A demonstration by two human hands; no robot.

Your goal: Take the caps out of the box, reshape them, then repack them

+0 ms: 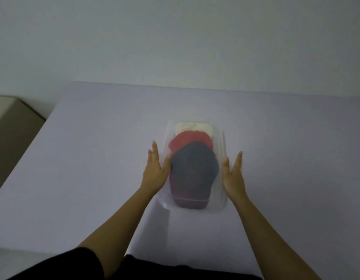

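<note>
Flanking the clear plastic box (219,201), left hand (155,171) and right hand (233,175) are flat, gripping nothing. I judge unpacking unstarted; next, lift out the top dark cap (195,168).

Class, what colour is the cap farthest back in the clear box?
Cream; the cap shows best in the head view.

A clear plastic box (223,150) is seen on a pale table (94,158), blurred. Three caps are stacked in it: a dark blue cap (193,170) nearest, a red cap (187,140) behind it, a cream cap (193,127) farthest. The box is flanked by the left hand (155,172) and right hand (233,176), fingers held straight, palms turned inward against its sides
</note>
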